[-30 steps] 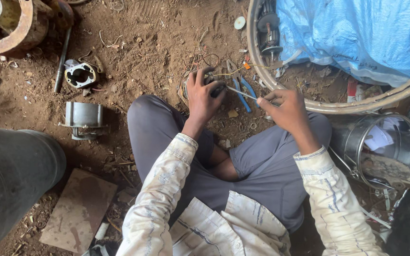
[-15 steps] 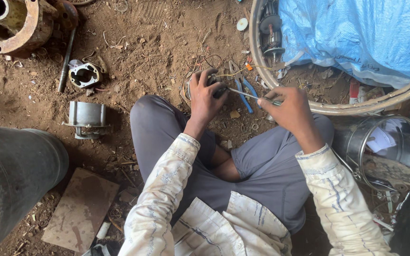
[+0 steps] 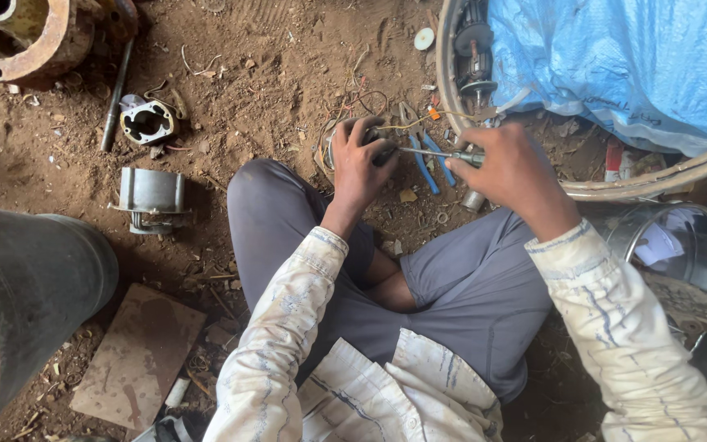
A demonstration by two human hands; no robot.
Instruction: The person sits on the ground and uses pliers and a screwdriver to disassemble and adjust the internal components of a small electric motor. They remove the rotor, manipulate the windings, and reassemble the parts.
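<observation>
The person sits cross-legged on bare brown dirt. The left hand (image 3: pixel 360 164) lies over a small round metal motor part wound with thin wires (image 3: pixel 335 141), its fingers curled and pressed down on it, so most of the part is hidden. The part rests on the ground just past the left knee. The right hand (image 3: pixel 507 168) is closed in a fist around the handle of a slim metal screwdriver (image 3: pixel 431 153), whose shaft runs level toward the left hand and whose tip meets the part under the fingers. A pair of blue-handled pliers (image 3: pixel 425 160) lies on the dirt just below the shaft. Off to the left sit a grey metal motor housing (image 3: pixel 152 196) and a small dark ring-shaped bracket (image 3: pixel 147 123). A crumpled blue plastic sheet (image 3: pixel 623 57) fills a round rusty rim (image 3: pixel 656 176) behind the right hand.
</observation>
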